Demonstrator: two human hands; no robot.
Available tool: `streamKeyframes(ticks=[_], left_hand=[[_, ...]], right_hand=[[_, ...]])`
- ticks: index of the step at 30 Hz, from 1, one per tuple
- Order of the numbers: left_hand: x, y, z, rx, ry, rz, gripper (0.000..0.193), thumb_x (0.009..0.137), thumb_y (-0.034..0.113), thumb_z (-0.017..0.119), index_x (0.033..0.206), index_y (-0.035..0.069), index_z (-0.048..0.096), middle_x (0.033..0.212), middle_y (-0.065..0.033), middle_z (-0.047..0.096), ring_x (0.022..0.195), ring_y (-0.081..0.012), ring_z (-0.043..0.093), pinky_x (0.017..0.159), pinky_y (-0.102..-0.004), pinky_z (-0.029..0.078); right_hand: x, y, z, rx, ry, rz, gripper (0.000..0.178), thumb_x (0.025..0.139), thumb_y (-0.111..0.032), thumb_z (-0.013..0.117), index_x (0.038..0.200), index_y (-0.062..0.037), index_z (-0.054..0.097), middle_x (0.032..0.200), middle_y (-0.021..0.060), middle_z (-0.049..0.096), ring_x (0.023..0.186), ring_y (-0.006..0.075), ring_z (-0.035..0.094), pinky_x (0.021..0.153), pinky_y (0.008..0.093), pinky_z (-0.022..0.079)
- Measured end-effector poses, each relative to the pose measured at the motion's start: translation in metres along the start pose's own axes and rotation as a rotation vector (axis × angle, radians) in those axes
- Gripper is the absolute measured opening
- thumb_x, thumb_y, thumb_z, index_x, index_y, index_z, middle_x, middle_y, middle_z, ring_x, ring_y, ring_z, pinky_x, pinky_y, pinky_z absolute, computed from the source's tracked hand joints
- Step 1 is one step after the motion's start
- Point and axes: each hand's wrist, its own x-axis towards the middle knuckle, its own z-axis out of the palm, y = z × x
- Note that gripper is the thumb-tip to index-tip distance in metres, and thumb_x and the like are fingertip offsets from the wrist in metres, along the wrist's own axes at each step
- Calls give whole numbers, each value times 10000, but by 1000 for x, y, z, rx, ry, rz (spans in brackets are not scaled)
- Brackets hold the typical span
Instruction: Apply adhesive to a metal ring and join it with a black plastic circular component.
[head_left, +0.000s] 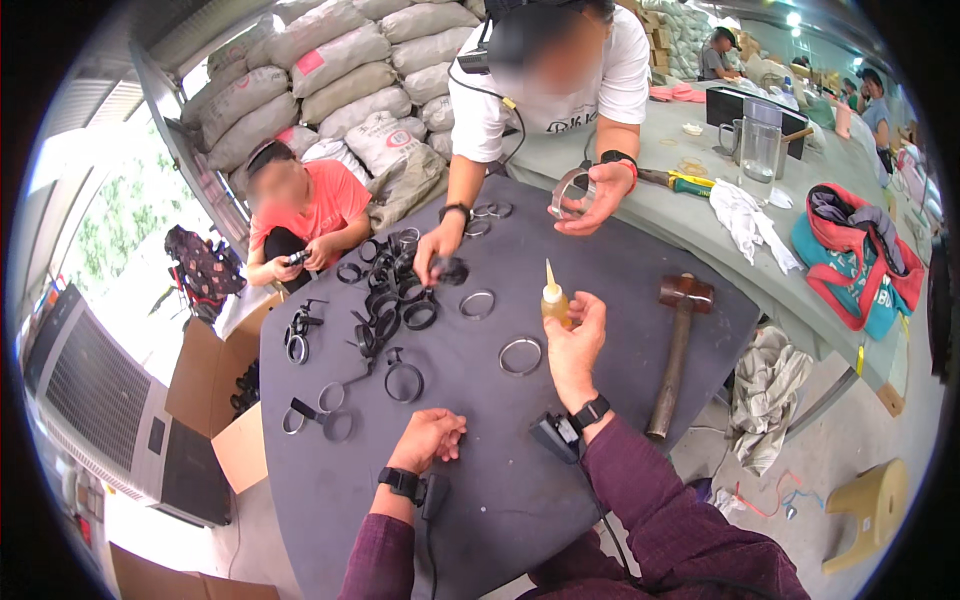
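Head view: my right hand (576, 350) grips a pale-spouted amber bottle (554, 304); left hand (428, 440) half-curled, grip unclear. Lettered white shirt (545, 128) beyond.

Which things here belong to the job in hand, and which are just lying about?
Likely the job:
nozzle bottle, held in the right hand
bare metal ring near the bottle
black rings, heaped

Apparently just lying about:
white cloth
green-and-yellow tool handle
teal-and-coral fabric item
yellow stool
hammer, untouched, though it may serve the job
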Motion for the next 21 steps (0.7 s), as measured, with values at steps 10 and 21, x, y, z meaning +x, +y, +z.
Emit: streamKeyframes(ticks=[10, 21], left_hand=[[0, -1, 0, 3, -5, 30, 180, 841, 147, 633, 745, 0, 592, 571, -24, 538, 438, -142, 541, 383, -232, 383], [4, -4, -2, -22, -25, 25, 166, 850, 132, 628, 756, 0, 591, 568, -26, 543, 431, -144, 546, 378, -227, 389]], right_hand=[[12, 41, 12, -451, -141, 88, 744, 650, -75, 759, 1299, 0, 401, 1221, 190, 483, 1168, 360, 455, 993, 450, 388], [22, 62, 15, -643, -162, 66, 655, 677, -96, 753, 1253, -11, 451, 1170, 185, 548, 1139, 365, 489, 952, 488, 396]])
